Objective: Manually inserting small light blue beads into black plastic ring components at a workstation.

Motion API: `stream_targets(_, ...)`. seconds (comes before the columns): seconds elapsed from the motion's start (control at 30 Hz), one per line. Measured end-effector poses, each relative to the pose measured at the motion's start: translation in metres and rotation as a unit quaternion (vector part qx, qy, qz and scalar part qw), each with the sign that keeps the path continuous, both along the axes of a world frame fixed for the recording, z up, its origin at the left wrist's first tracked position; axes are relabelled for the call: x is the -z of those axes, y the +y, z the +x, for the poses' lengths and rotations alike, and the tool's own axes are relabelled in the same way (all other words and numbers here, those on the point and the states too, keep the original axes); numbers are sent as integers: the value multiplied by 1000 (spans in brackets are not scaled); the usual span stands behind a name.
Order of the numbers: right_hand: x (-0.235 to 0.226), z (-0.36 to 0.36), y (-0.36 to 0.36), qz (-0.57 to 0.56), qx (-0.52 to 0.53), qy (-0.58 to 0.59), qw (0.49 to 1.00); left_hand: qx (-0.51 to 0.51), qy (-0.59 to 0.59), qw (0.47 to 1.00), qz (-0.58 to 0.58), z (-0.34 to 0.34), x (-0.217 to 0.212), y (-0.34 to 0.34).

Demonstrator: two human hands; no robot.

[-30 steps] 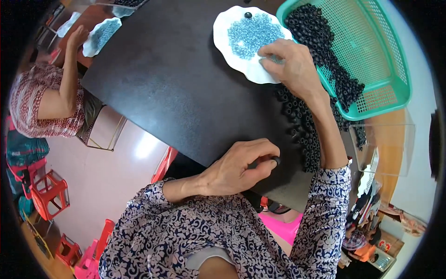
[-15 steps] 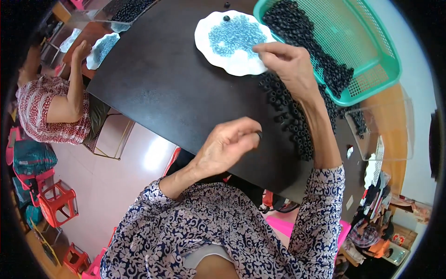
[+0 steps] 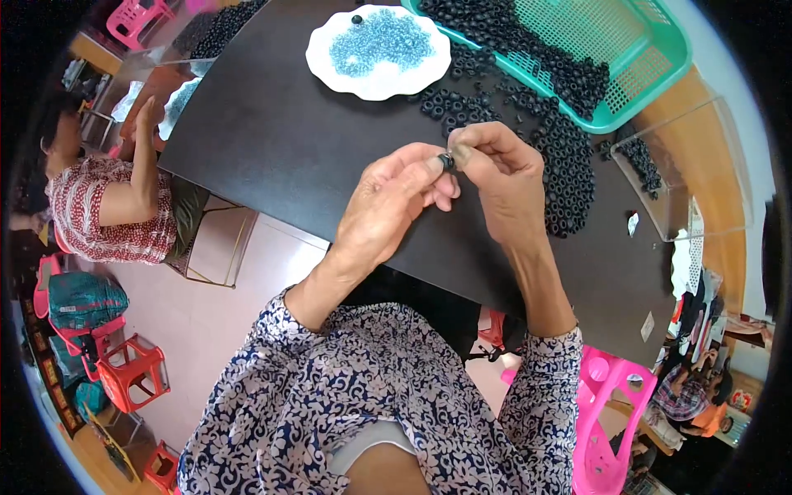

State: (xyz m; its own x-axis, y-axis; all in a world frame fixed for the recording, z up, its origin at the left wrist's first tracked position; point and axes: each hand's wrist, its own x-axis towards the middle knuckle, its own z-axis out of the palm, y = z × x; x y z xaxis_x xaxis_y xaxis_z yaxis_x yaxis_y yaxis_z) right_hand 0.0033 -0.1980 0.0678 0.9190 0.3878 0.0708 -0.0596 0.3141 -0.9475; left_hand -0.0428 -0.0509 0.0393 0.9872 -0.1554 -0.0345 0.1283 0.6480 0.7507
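Observation:
Over the dark table, my left hand (image 3: 379, 202) pinches a small black ring-shaped part (image 3: 446, 161) between thumb and fingertips. My right hand (image 3: 510, 181) meets it, thumb and forefinger pressed together right at the part; whatever tiny piece they hold is too small and covered to make out. Beyond both hands lies a white scalloped plate (image 3: 320, 66), spread with small clear bluish pieces (image 3: 384, 43). One black part (image 3: 357, 19) rests among them near the far edge. Loose black ring-shaped parts (image 3: 569, 177) are heaped on the table beside my right hand.
A green mesh basket (image 3: 672, 54) with many black parts stands at the far right. Near it is a clear plastic box (image 3: 701, 181) with more of them. At left a person in a red patterned top (image 3: 107, 206) sits beside the table. Red stools (image 3: 136, 375) stand on the floor.
My right hand has come back from the plate toward me and now meets my left hand. The left hand has risen, bringing the black part to the right fingertips. The view has shifted slightly.

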Motion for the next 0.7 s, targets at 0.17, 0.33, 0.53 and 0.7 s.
stream_targets(0.17, 2, -6, -1, 28, 56, -61, 996, 33, 9, 990, -138, 3, 0, -4)
stream_targets(0.33, 2, -7, 0, 3, 81, -106, 991, 23, -5, 992, -125, 1, -4, -6)
stream_targets(0.53, 10, 1, -5, -110, 86, -307, 941, 1, 5, 991, -134, 1, -3, -7)
stream_targets(0.7, 13, 1, -4, -203, 82, -377, 900, -9, 4, 993, -116, -1, 3, -1)
